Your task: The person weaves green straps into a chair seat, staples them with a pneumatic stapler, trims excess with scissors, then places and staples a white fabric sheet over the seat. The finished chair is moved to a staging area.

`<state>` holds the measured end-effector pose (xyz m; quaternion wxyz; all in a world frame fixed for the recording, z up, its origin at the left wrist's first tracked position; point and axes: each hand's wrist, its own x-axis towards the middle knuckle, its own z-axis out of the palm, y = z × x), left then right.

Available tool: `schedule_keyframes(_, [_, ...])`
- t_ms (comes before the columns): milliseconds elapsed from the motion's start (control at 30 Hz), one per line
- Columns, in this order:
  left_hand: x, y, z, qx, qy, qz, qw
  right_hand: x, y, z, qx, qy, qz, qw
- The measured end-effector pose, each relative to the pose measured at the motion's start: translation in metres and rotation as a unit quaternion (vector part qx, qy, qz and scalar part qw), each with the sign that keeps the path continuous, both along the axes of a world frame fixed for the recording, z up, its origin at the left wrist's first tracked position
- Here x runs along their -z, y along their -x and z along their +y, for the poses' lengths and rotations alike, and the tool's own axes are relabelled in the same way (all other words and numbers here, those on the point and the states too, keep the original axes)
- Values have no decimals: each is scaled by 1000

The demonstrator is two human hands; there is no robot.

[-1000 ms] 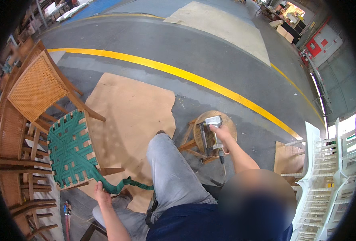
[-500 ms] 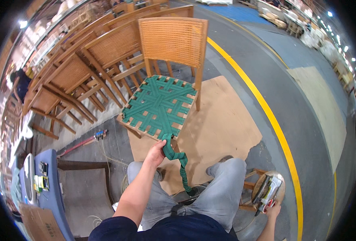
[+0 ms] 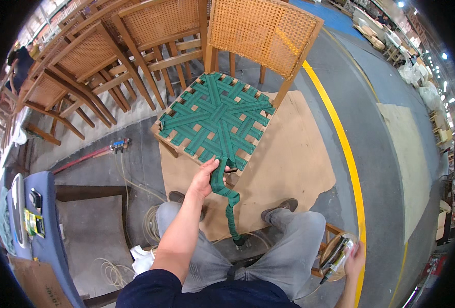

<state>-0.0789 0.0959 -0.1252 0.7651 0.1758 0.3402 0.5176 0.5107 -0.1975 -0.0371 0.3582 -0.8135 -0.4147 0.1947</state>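
Observation:
A wooden chair (image 3: pixel 265 23) with a cane back stands before me. Interlaced green webbing (image 3: pixel 219 114) covers its seat, with diagonal bands crossing near the middle. At the seat's front corner, my left hand (image 3: pixel 205 177) is closed on the loose green webbing strap (image 3: pixel 218 179), which hangs twisted toward the floor between my legs. Far to the right, my right hand (image 3: pixel 355 260) is at a silver-and-black hand tool (image 3: pixel 336 263) lying on a small round wooden stool (image 3: pixel 334 277). Its fingers partly hide behind the tool, so its grip is unclear.
Several cane-backed chairs (image 3: pixel 158 25) crowd the left back. Brown cardboard (image 3: pixel 294 154) lies under the chair. A blue padded piece (image 3: pixel 48 205) with small items is at left, near coiled hose (image 3: pixel 150 226) and a red bar (image 3: pixel 81 160). A yellow floor line (image 3: pixel 340 138) runs along the right.
My view has shifted closer to the chair. My right hand has moved from the red scissor-like handles at the stool's lower side up to its right side. My left hand keeps the strap.

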Motion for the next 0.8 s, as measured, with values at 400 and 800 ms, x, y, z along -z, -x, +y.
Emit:
schedule_keyframes(400, [-4, -1, 19, 45, -32, 47, 997, 41, 277, 356, -629, -9, -293, 720])
schedule_keyframes(800, [-23, -6, 6, 153, -49, 90, 983, 88, 305, 381, -709, 8, -326, 625])
